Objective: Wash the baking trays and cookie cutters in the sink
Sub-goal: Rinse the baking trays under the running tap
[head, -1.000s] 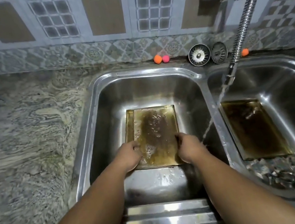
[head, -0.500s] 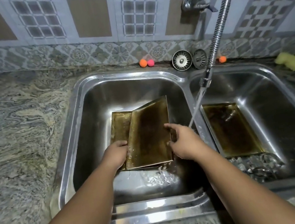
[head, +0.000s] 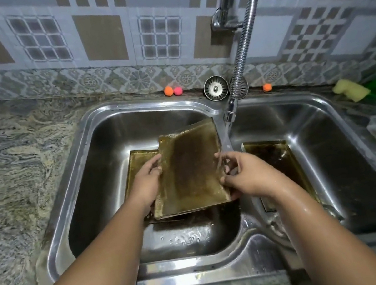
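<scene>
In the left basin of the stainless steel double sink (head: 51, 216), the left hand (head: 148, 184) grips the left edge of a tilted, greasy brown rectangular baking tray (head: 189, 172). The tray is raised above a second brown tray (head: 138, 160). The right hand (head: 246, 177) pinches its right edge. A third dark tray (head: 279, 161) lies in the right basin.

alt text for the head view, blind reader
Left hand and right hand hold a stained brown metal baking tray tilted over a steel double sink's left basin. Water runs from a hose; another tray lies in the right basin.
</scene>
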